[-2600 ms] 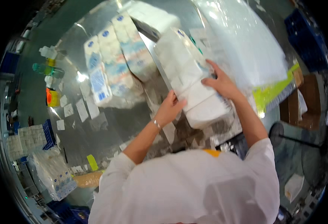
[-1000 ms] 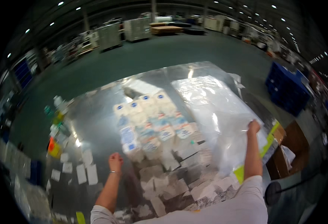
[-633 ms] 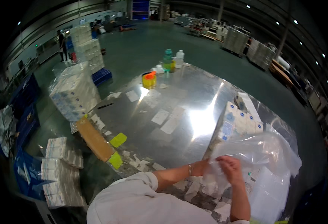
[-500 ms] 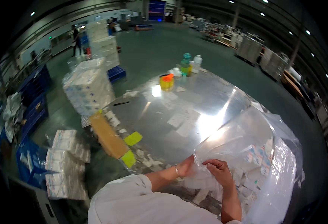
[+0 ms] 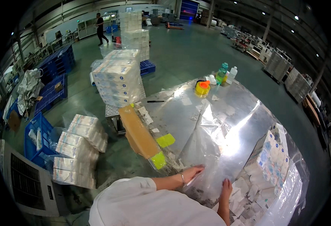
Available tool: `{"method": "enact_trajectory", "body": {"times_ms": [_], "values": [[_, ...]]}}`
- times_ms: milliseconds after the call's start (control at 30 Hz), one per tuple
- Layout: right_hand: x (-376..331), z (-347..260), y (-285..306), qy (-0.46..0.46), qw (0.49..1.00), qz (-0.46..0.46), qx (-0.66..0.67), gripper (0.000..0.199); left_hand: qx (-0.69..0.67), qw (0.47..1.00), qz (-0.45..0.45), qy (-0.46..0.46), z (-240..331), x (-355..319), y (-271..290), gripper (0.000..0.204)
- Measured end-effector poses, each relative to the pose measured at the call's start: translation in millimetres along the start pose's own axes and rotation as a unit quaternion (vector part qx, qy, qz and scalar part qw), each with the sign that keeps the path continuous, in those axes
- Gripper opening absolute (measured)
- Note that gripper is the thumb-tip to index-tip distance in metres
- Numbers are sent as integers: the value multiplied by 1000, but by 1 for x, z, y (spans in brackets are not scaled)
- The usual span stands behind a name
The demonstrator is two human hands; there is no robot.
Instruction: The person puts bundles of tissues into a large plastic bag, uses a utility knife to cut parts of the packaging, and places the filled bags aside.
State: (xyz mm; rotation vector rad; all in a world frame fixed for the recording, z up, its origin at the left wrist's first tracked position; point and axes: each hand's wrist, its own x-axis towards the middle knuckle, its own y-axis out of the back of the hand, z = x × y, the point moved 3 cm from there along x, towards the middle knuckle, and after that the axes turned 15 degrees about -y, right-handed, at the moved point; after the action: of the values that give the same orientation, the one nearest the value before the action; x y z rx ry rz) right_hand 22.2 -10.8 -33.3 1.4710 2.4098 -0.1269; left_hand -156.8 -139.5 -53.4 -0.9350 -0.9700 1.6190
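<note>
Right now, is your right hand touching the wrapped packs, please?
No, the right hand is at the clear plastic, apart from the packs.

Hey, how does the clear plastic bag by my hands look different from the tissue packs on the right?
The clear plastic bag is see-through and plain; the tissue packs are whitish with blue markings. The bag is a thin, loosely spread film, while the packs are bulky and grouped together. The bag reaches your left hand; the packs sit apart from it. Both are on the metal table.
</note>
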Motion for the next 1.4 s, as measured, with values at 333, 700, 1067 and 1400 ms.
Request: {"method": "enact_trajectory", "body": {"times_ms": [333,700,1067,1400], "values": [[-65,13,-59,-222,821,-191,490,43,26,995,24,-94,-5,23,-42,24],[-64,-2,-31,-133,858,-199,455,33,512,845,128,-82,20,-17,-12,57],[-36,10,-93,-142,928,-227,261,45,250,967,-42,-16,32,-29,-18,26],[-13,-10,-78,-199,878,-283,331,33,160,979,83,-94,26,-39,-21,20]]}}
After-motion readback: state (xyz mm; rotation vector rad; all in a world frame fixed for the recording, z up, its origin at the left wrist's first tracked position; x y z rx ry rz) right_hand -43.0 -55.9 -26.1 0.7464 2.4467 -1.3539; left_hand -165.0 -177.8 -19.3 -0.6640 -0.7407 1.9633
